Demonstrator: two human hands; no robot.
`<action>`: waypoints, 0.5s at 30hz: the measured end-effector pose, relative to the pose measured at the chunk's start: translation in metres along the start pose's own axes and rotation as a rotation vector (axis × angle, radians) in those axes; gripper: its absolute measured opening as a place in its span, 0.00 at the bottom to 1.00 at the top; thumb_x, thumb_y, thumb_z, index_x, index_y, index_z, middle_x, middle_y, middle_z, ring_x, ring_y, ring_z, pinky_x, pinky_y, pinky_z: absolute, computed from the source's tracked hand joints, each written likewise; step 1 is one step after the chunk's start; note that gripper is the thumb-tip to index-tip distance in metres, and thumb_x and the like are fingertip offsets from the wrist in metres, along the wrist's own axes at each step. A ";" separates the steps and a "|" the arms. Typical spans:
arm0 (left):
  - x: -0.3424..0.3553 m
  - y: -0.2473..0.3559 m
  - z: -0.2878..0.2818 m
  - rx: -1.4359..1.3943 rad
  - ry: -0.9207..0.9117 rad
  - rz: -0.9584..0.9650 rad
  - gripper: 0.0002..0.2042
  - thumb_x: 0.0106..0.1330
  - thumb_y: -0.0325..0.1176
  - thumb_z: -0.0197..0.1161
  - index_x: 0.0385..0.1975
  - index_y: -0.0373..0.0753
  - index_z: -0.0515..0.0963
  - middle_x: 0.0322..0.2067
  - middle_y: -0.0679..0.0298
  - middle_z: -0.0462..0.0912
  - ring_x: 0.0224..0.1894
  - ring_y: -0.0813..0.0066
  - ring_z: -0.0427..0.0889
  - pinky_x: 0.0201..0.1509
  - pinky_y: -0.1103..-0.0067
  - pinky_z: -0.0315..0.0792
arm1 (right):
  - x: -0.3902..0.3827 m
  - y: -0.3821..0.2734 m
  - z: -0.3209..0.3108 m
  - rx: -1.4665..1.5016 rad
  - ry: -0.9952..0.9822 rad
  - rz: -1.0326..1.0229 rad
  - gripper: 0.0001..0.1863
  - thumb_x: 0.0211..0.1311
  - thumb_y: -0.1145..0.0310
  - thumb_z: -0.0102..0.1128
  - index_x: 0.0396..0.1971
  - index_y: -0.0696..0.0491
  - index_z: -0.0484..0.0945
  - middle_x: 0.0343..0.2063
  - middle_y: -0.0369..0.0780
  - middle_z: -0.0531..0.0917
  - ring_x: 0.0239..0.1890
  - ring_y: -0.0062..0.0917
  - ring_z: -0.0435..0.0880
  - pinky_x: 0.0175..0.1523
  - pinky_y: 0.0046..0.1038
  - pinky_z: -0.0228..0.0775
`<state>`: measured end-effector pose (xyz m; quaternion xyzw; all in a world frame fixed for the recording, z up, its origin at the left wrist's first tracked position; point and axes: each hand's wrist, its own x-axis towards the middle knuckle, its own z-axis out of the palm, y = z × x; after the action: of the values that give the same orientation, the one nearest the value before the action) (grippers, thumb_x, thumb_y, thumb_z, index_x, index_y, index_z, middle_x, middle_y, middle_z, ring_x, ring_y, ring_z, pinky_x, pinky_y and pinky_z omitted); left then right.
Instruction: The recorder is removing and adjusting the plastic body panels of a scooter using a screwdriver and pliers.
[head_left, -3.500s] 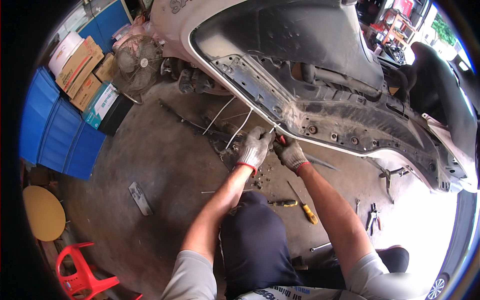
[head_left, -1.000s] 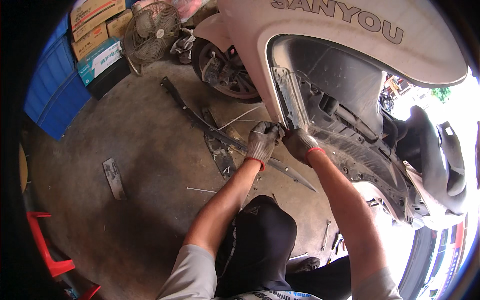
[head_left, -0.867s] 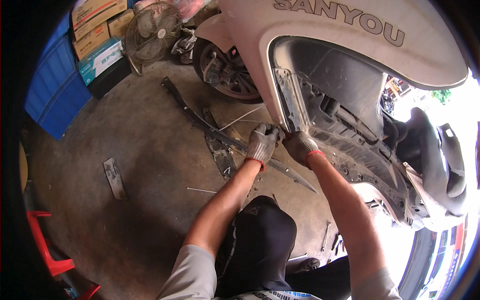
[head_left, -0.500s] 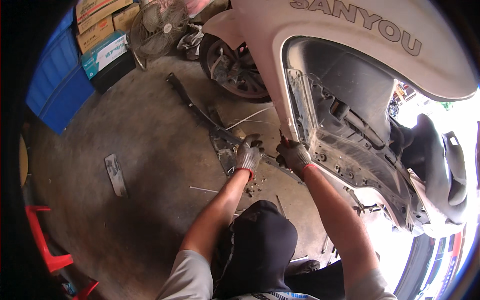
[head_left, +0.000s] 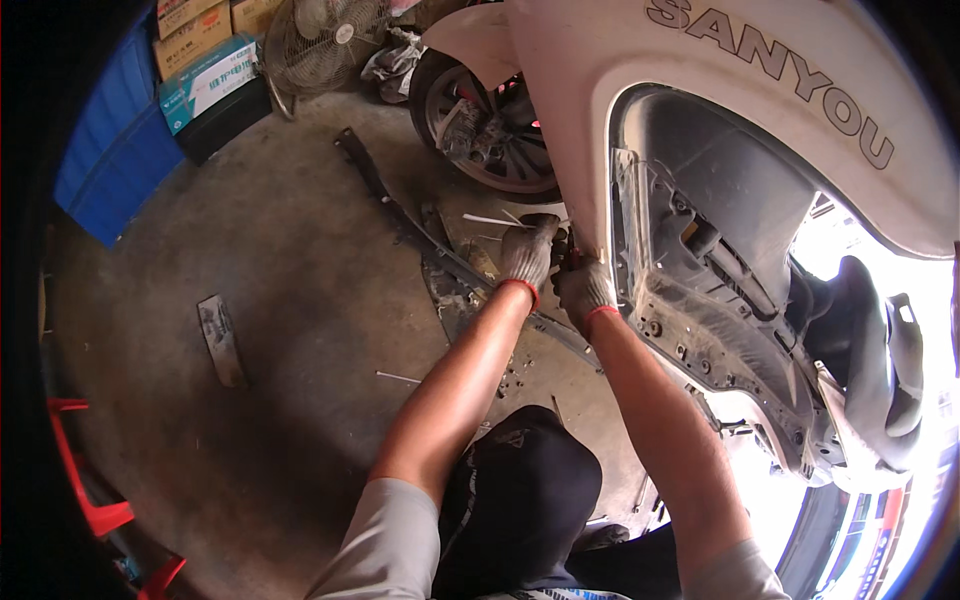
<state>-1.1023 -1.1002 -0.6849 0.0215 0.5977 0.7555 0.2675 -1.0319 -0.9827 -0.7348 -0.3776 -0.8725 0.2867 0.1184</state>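
Both my hands wear grey work gloves with red cuffs and meet at the edge of a pale vehicle body panel [head_left: 590, 180]. My right hand [head_left: 584, 288] is closed around a small tool with red on it [head_left: 573, 258], its kind hidden by the fingers. Just left of it, my left hand [head_left: 528, 254] has its fingers curled in, and what they hold, if anything, is hidden. A thin white strip [head_left: 488, 218] shows beside the left hand. A long black trim strip [head_left: 415, 232] runs along the floor under the left wrist.
A front wheel [head_left: 490, 130] stands beyond my hands, and the dark footwell [head_left: 690, 270] opens at right. Small loose parts [head_left: 512, 380] and a flat grey plate [head_left: 221, 340] lie on the floor. A fan [head_left: 325, 45], blue bin [head_left: 115, 150] and red stool [head_left: 105, 518] stand around.
My left hand has moved up and right to beside the right hand. My right hand has shifted slightly left, and the view has turned, so the vehicle sits further right.
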 end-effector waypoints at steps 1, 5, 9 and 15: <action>0.009 -0.011 0.000 -0.080 0.007 0.015 0.23 0.61 0.46 0.62 0.44 0.28 0.78 0.43 0.53 0.83 0.42 0.64 0.80 0.47 0.71 0.71 | -0.002 -0.002 0.004 0.001 -0.007 -0.003 0.17 0.65 0.62 0.48 0.47 0.55 0.78 0.44 0.52 0.81 0.49 0.43 0.80 0.48 0.36 0.72; 0.011 -0.013 0.004 -0.071 0.000 0.089 0.22 0.62 0.45 0.61 0.43 0.28 0.78 0.40 0.53 0.84 0.40 0.62 0.80 0.46 0.70 0.71 | -0.001 -0.008 0.002 -0.088 0.055 -0.076 0.20 0.68 0.57 0.45 0.46 0.56 0.78 0.45 0.54 0.80 0.51 0.46 0.78 0.49 0.41 0.71; 0.015 -0.017 0.005 0.062 0.006 0.074 0.22 0.63 0.46 0.61 0.41 0.28 0.79 0.40 0.51 0.84 0.41 0.58 0.80 0.47 0.70 0.71 | -0.011 -0.025 -0.009 -0.149 0.065 -0.011 0.24 0.70 0.52 0.41 0.44 0.56 0.79 0.42 0.55 0.80 0.49 0.49 0.78 0.48 0.44 0.71; 0.028 -0.034 0.007 0.025 0.009 0.150 0.23 0.65 0.49 0.58 0.41 0.30 0.79 0.40 0.49 0.83 0.42 0.54 0.81 0.47 0.68 0.71 | -0.023 -0.045 -0.018 -0.113 0.078 -0.051 0.24 0.69 0.51 0.41 0.43 0.55 0.79 0.42 0.56 0.80 0.48 0.50 0.78 0.49 0.45 0.70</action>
<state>-1.1107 -1.0768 -0.7215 0.0661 0.6051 0.7659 0.2070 -1.0354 -1.0165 -0.6936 -0.3725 -0.8913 0.2187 0.1382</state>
